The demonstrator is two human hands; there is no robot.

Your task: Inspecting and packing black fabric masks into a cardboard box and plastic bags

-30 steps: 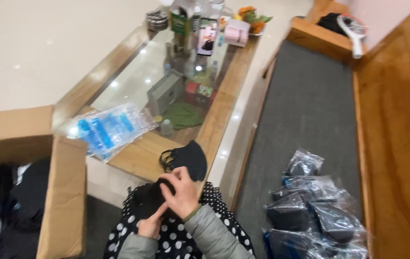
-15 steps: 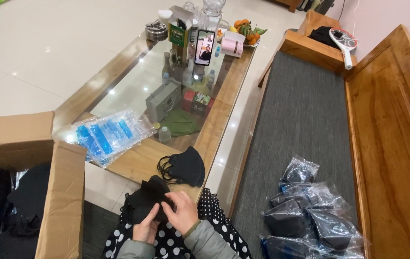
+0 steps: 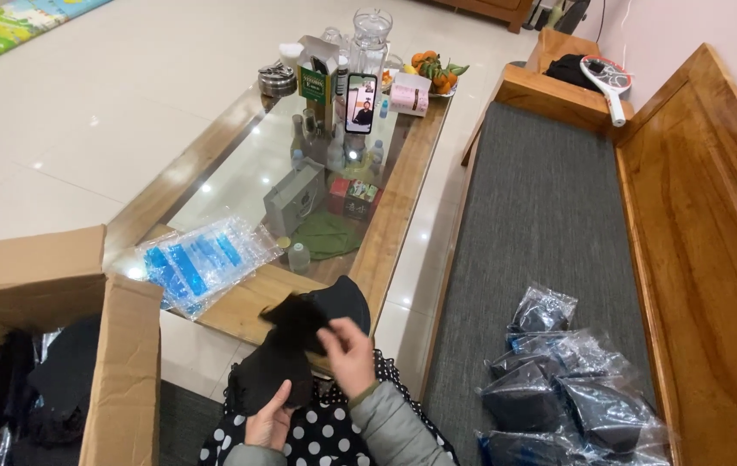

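Cardboard box left, table ahead, bench right.

I see a glass-topped wooden coffee table ahead. On it lie a clear packet of blue strips, a black cap at the near edge, a phone standing upright, a glass jar, a green carton, a pink box and some oranges. To my right runs a wooden bench with a grey cushion, bearing a pile of clear bags of dark cloth and a red-and-white racket. A cardboard box stands on the pale floor.
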